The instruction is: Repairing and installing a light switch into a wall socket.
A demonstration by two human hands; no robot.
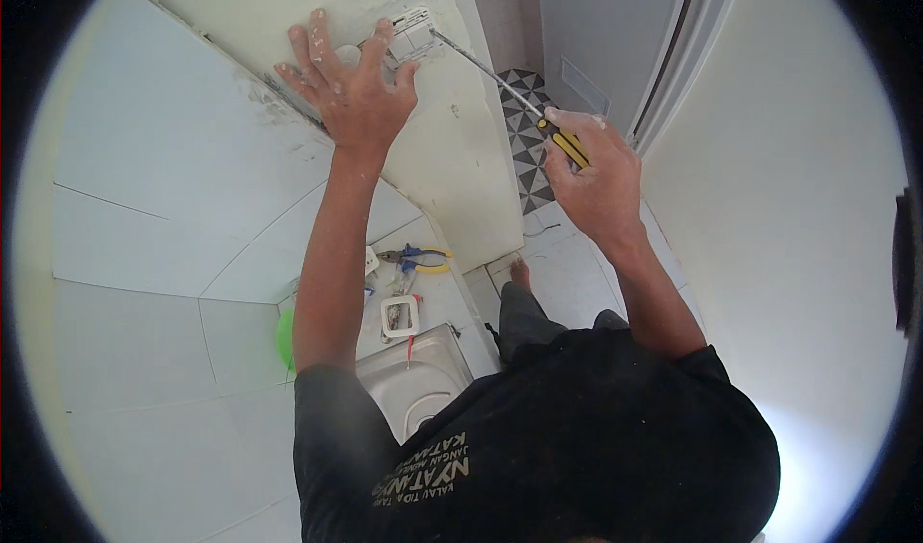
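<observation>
My right hand [598, 170] is closed around the yellow and black handle of a long-shafted screwdriver [495, 78]. Its tip meets the right side of a white wall switch or socket unit [415, 37] set in the pale wall. Dusted with white, my left hand [358, 91] is spread against the wall at the unit's left side, fingers apart. A round white piece [348, 55] shows partly between its thumb-side fingers; the rest of it is hidden.
Below, on the tiled counter beside a steel sink [409, 375], lie pliers [415, 256] with blue and yellow handles and a white square frame [400, 316]. A green bowl-like object [286, 339] is half hidden by my left arm. A grey door [611, 33] stands at the far right.
</observation>
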